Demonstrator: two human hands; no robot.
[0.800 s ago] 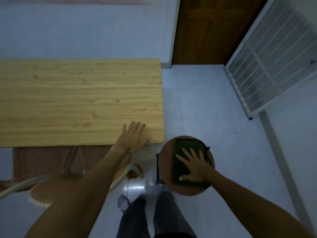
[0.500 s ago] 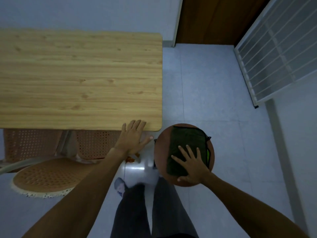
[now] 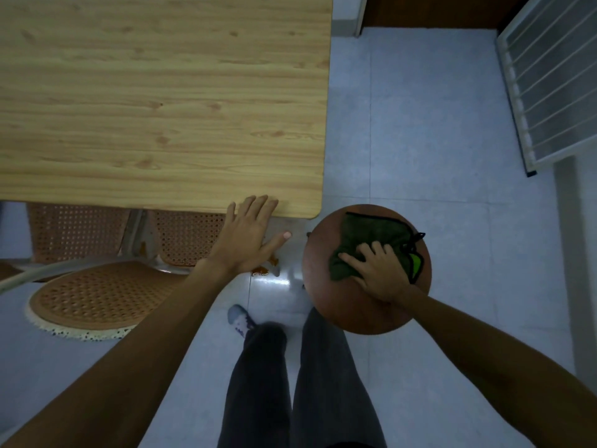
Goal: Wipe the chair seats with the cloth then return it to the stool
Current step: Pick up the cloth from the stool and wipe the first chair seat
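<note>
Wooden table, tiled floor, barred gate.

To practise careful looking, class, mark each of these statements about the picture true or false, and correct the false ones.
1. The right hand is gathering the green cloth on the round stool. True.
2. The cloth lies on the wooden table. False: it is on the stool, beside the table's corner.
3. The left hand holds a second cloth. False: it is open and empty, fingers spread at the table's near edge.
4. A chair seat with a perforated surface sits to the left of the person's legs. True.
5. The stool's seat is square. False: it is round.
</note>
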